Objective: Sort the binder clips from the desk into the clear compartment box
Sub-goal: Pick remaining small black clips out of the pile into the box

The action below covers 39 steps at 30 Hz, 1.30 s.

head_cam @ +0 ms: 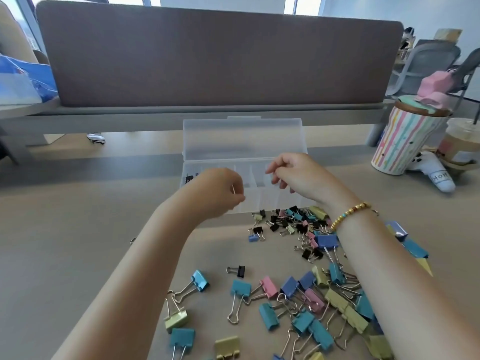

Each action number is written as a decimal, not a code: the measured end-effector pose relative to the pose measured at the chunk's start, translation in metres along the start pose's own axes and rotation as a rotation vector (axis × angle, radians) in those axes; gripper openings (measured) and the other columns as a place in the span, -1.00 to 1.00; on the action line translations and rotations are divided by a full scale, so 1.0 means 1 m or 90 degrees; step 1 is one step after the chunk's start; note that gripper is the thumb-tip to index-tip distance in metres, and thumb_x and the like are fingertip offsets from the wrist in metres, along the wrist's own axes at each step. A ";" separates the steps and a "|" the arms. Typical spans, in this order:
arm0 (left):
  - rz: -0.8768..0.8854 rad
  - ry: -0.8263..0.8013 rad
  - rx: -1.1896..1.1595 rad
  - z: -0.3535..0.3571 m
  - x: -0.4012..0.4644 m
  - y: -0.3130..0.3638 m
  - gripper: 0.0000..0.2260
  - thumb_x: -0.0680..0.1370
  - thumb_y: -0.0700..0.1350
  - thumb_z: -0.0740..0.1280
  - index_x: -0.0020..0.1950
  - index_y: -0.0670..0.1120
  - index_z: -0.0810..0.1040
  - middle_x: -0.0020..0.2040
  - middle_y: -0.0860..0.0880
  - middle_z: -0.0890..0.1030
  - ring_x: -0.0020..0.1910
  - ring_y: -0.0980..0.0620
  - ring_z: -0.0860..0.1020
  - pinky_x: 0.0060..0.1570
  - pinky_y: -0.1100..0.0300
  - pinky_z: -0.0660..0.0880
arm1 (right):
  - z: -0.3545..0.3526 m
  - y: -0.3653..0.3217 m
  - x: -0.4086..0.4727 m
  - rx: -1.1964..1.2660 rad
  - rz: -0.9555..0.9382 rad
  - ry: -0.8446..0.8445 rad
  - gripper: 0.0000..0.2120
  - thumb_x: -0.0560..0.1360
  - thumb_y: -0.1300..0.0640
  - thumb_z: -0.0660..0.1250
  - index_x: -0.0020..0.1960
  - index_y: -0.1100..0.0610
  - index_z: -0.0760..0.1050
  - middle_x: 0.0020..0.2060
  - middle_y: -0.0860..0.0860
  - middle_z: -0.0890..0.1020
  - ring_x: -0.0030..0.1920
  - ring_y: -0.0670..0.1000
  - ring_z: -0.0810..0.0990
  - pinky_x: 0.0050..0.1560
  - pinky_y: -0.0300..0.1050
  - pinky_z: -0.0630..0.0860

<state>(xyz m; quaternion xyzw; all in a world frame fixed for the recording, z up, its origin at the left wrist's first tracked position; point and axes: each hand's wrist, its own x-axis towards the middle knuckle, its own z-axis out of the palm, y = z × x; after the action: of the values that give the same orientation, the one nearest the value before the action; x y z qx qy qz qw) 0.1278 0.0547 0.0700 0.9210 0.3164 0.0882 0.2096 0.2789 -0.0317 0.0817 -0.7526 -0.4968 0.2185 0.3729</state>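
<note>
Both hands curled over the clear compartment box (244, 141), left hand (220, 188) pinching something thin, right hand (291, 172) contents unclear; few dark clips in the leftmost compartment, most binder clips (306, 289) on the desk (78, 242), so barely started.

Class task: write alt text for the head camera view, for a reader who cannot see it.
Two bare hands, left hand and right hand, hover with curled fingers over an open clear compartment box on a desk. Coloured binder clips, large and small, lie scattered in front of the box. A striped cup stands to the right.
</note>
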 end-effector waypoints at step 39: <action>0.092 -0.156 0.029 0.064 -0.009 0.005 -0.35 0.47 0.09 0.37 0.49 0.03 0.18 0.41 0.03 0.26 0.33 0.05 0.27 0.30 0.24 0.20 | 0.013 0.045 -0.029 -0.579 -0.035 -0.291 -0.15 0.34 -0.31 0.35 0.47 0.08 0.15 0.39 0.03 0.22 0.38 0.10 0.19 0.36 0.05 0.18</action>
<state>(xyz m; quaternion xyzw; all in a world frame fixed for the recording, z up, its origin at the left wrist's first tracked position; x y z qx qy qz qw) 0.1424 0.0251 0.0147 0.9497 0.2235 -0.0170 0.2186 0.2847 -0.0638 0.0374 -0.7583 -0.6303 0.1290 -0.1049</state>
